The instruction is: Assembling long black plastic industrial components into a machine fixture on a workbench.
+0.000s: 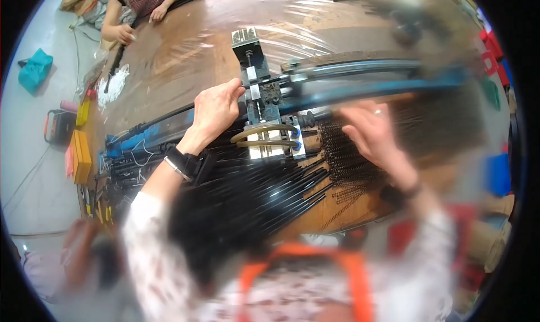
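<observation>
My left hand [218, 111], with a dark wristband, is closed in a pinch at the left side of a metal clamping fixture [261, 97]. A thin black rod [169, 116] runs from the left into its fingers. My right hand [368, 132] is slightly blurred over a pile of long, thin coil springs [351, 164]. Its fingers are stretched out with the thumb apart, and I see nothing in them. Two curved yellowish hoses [264, 132] loop across the fixture's near end. Many black rods [281, 195] lie heaped on the near side of the table.
Long metal rails [360, 69] and a blue bar stretch right from the fixture. Across the table [185, 57], another person's hand [125, 35] holds a dark rod near white powder [114, 87]. A yellow box [82, 156] stands at the left edge. Another person is at lower left.
</observation>
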Action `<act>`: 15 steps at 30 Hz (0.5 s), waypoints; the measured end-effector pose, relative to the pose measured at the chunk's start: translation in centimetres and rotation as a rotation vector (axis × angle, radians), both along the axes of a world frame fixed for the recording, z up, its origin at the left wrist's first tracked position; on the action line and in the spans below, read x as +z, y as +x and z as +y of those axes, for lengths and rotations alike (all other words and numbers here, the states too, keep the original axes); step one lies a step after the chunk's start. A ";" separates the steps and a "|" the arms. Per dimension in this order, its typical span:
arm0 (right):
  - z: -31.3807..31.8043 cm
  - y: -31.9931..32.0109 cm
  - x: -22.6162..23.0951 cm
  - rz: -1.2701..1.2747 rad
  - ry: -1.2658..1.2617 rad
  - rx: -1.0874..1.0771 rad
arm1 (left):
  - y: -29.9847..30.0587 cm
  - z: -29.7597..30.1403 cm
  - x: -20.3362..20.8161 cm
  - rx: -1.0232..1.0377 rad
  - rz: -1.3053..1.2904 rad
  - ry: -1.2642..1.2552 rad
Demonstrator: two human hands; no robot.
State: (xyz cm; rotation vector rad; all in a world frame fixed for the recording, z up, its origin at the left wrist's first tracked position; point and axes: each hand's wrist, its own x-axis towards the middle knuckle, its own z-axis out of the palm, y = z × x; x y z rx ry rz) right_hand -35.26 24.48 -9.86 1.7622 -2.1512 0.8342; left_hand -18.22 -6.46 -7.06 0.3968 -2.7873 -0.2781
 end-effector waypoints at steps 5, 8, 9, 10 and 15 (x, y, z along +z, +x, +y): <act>-3.0 0.2 -1.6 -0.155 -0.020 0.114 | 0.3 0.5 0.1 0.022 -0.010 -0.005; -3.2 0.3 -1.9 -0.320 0.055 0.166 | 0.0 0.8 -0.6 -0.018 0.037 -0.017; -3.2 0.3 -2.3 -0.353 0.017 0.185 | -0.2 0.7 -0.9 -0.017 0.036 -0.024; -3.2 0.2 -2.8 -0.385 -0.020 0.200 | -0.4 -0.4 -1.7 -0.023 0.050 -0.157; -4.0 -1.5 -2.2 -0.228 0.085 0.144 | -0.3 -2.5 -1.6 -0.206 0.174 -0.355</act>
